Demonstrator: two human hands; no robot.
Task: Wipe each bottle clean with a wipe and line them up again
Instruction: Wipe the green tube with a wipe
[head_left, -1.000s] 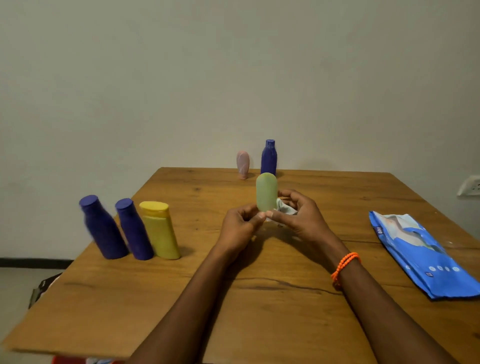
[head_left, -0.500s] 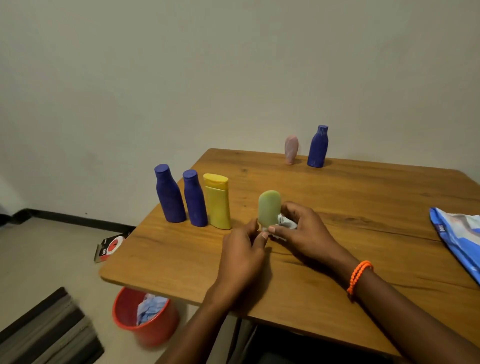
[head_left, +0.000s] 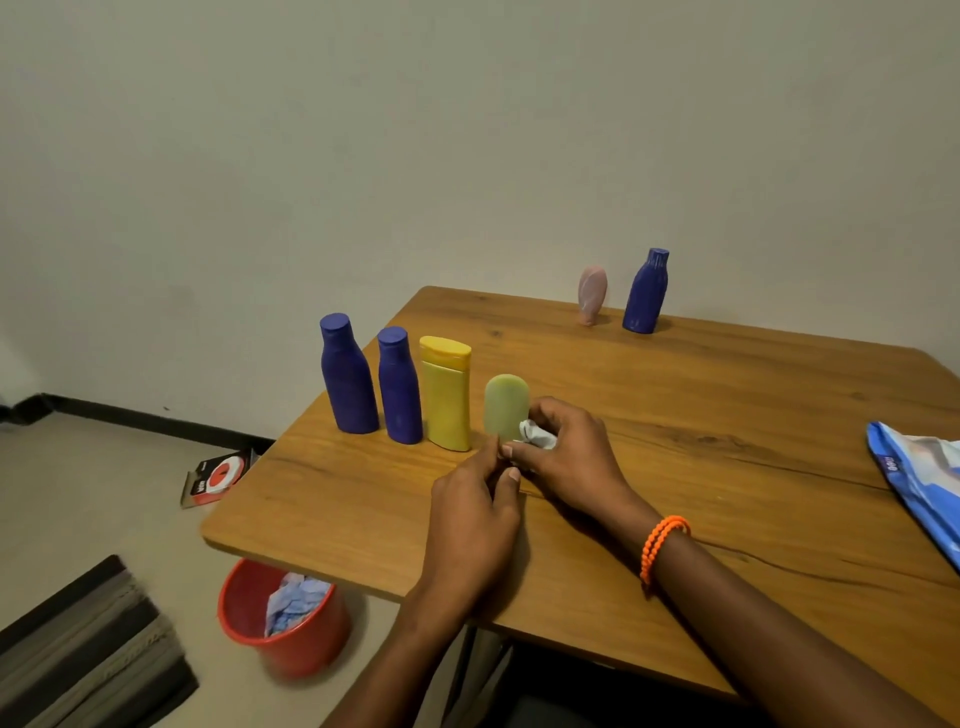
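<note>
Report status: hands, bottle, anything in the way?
Left hand pinches green bottle at its base. Right hand holds wipe against it. Bottle upright beside yellow bottle, apart from it. Nothing blocking.

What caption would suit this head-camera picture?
Both hands set the green bottle beside the yellow bottle, the right hand holding a crumpled wipe.

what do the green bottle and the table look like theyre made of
Green bottle: probably plastic with a matte, slightly frosted finish; even colour, soft rounded top, no glare. Table: wood or a wood-look laminate, smooth satin surface; brown grain lines and knots show, but which of the two can't be told.
</note>
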